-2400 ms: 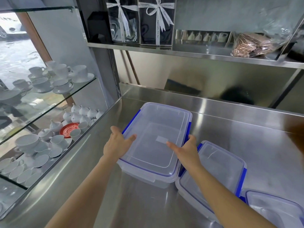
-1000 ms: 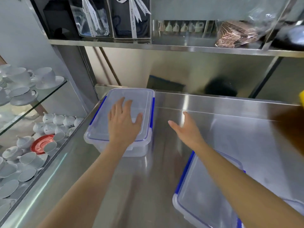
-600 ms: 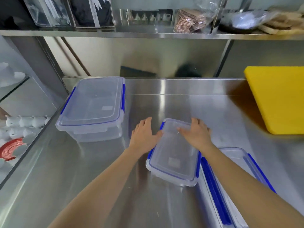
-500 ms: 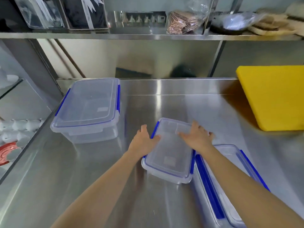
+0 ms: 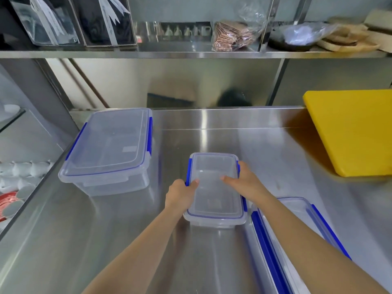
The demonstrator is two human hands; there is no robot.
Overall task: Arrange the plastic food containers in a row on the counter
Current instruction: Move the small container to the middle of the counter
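Observation:
Three clear plastic containers with blue clips sit on the steel counter [image 5: 212,132]. The large container [image 5: 110,147] stands at the back left, against the counter's edge. The small container [image 5: 214,187] lies in the middle, and both hands grip it: my left hand [image 5: 180,194] on its left side, thumb on the lid, my right hand [image 5: 246,183] on its right side, fingers across the lid. A third container [image 5: 297,234] sits at the lower right, partly hidden under my right forearm.
A yellow cutting board [image 5: 352,130] lies at the back right of the counter. A steel shelf [image 5: 191,53] above carries boxes and bagged goods. White cups [image 5: 19,172] fill a glass cabinet beyond the left edge.
Both hands left the large container at the back left and took hold of the small container. It has turned straighter and moved slightly away from me over the last half second.

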